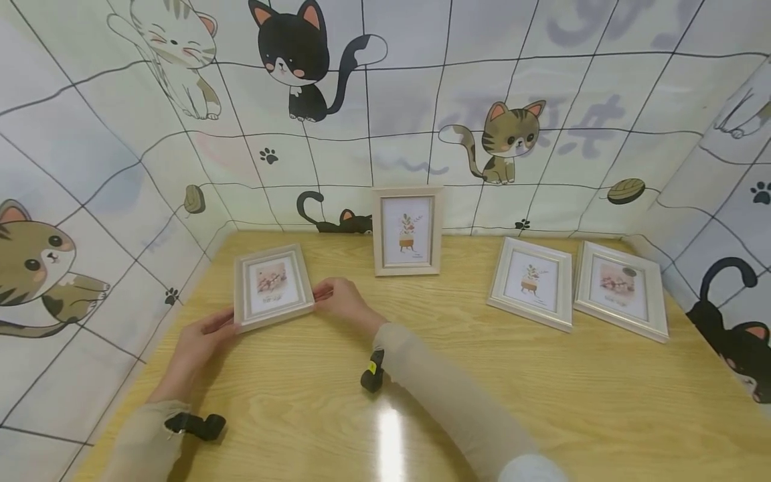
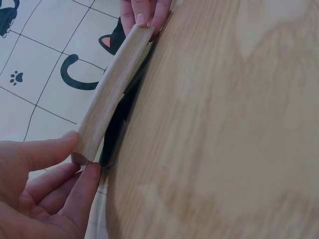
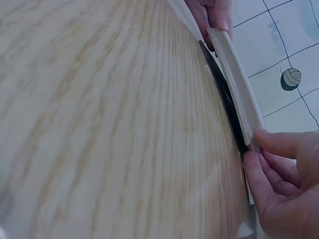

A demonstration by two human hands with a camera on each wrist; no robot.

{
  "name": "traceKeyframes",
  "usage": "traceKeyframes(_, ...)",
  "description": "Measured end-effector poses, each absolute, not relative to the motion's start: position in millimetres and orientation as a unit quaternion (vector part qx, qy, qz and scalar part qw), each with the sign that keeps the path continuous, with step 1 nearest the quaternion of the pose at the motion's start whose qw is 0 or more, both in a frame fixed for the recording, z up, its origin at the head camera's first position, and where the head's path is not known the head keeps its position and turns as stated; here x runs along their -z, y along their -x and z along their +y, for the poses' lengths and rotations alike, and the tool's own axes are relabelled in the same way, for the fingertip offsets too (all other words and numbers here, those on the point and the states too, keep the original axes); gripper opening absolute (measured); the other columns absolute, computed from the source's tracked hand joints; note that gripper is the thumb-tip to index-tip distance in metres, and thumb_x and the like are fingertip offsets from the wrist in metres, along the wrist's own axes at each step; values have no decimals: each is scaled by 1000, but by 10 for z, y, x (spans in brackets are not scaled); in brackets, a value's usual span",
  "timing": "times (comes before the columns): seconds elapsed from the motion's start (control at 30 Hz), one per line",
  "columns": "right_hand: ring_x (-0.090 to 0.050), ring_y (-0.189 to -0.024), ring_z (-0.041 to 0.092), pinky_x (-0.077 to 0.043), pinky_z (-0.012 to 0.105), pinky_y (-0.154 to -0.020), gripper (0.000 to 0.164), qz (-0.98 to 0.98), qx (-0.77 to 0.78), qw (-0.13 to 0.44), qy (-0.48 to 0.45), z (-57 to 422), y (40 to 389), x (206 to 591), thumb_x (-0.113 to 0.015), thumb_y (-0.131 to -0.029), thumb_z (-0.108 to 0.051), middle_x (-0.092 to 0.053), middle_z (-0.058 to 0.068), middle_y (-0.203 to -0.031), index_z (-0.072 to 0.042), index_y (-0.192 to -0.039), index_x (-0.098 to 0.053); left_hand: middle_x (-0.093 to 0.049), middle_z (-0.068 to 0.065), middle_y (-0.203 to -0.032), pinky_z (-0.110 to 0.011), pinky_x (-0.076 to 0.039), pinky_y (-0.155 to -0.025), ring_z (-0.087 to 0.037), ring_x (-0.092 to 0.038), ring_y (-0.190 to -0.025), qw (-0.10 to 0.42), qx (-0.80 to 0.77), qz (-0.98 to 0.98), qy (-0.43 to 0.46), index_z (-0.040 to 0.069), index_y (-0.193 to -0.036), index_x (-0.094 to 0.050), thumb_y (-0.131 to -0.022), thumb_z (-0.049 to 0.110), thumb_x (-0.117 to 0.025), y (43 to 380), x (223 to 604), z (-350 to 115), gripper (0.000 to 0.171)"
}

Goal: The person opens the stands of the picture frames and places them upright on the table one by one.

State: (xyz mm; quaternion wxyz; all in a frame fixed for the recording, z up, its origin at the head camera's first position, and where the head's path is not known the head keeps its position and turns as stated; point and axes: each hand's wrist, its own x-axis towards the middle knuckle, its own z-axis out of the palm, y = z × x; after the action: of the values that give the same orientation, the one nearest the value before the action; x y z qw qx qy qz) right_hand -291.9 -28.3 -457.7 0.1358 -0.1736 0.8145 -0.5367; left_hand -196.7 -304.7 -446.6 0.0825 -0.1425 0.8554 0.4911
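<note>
A pale picture frame point(image 1: 272, 286) with a pink-toned print lies at the table's left, a little skewed. My left hand point(image 1: 201, 345) pinches its lower left corner, thumb on top and fingers beneath. At the right corner my right hand point(image 1: 345, 302) pinches it the same way. Both wrist views show the frame's near edge point(image 2: 112, 94) low over the wood, with its dark backing point(image 3: 224, 94) underneath. In the left wrist view my left hand point(image 2: 47, 184) is close up; in the right wrist view my right hand point(image 3: 281, 174) is.
A picture frame point(image 1: 407, 231) with a potted-plant print stands upright at the back middle. Two more, a plant-print frame point(image 1: 530, 284) and a pink-print frame point(image 1: 621, 289), lie at the right. Cat-patterned cloth point(image 1: 403, 100) walls the wooden table point(image 1: 434, 375) at the back and sides.
</note>
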Motion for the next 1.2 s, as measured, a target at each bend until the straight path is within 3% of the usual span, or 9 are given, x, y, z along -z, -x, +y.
traceKeyframes(0.27,-70,-104,28,-59,25,-86,30,806,555,125,163,-174,2931,4553,-75,-84,2,-72,19,-113,4,-113,-67,-34,-20,-158,-51,-19,-125,-36,-24,-151,66,-516,843,132,4,-152,-36,-96,31,-66,2000,4454,-2898,69)
traceKeyframes(0.37,-71,-105,29,-59,25,-85,29,801,567,117,155,-145,2941,4547,-74,-84,4,-71,19,-113,4,-112,-67,-37,-16,-157,-38,-29,-123,-30,-34,-148,59,-528,836,136,7,-153,-36,-96,32,-66,2029,4454,-2846,70)
traceKeyframes(0.5,-70,-107,31,-60,27,-85,28,798,575,107,147,-108,2957,4541,-73,-85,4,-71,19,-114,3,-112,-67,-42,-12,-155,-12,-42,-106,-11,-55,-132,43,-532,834,140,11,-153,-38,-97,32,-66,2072,4460,-2786,67)
traceKeyframes(0.6,-70,-109,31,-60,28,-85,27,799,575,103,143,-79,2964,4543,-73,-86,2,-70,18,-116,1,-112,-67,-42,-14,-155,-2,-43,-92,11,-59,-114,32,-551,822,139,9,-153,-39,-97,25,-66,2090,4458,-2739,64)
traceKeyframes(0.7,-70,-109,31,-60,28,-86,29,799,575,97,145,-47,2992,4562,-73,-86,1,-70,18,-117,0,-114,-67,-40,-16,-157,1,-41,-86,2,-59,-121,28,-577,804,137,6,-153,-37,-97,18,-65,2099,4461,-2681,64)
traceKeyframes(0.83,-69,-109,32,-59,29,-90,33,790,586,86,159,11,3053,4607,-73,-86,3,-70,19,-118,1,-118,-66,-38,-19,-157,1,-43,-85,2,-62,-116,20,-608,782,134,2,-153,-34,-97,11,-64,2142,4504,-2611,65)
traceKeyframes(0.9,-69,-109,33,-58,30,-92,34,785,592,81,166,32,3069,4619,-73,-85,4,-70,20,-118,2,-118,-65,-38,-20,-157,0,-45,-84,17,-58,-98,14,-621,772,134,1,-153,-34,-96,8,-64,2165,4531,-2592,65)
traceKeyframes(0.97,-69,-109,33,-58,32,-92,34,782,595,80,167,53,3067,4610,-73,-85,4,-70,21,-118,2,-118,-64,-38,-20,-157,0,-45,-84,21,-54,-91,12,-625,769,133,1,-153,-33,-96,6,-63,2182,4540,-2571,64)
traceKeyframes(1.2,-70,-108,34,-60,32,-90,36,777,604,80,155,120,3071,4584,-73,-84,6,-70,21,-118,2,-119,-64,-36,-15,-160,0,-46,-84,15,-56,-103,23,-623,770,138,4,-154,-32,-97,8,-62,2227,4522,-2512,64)
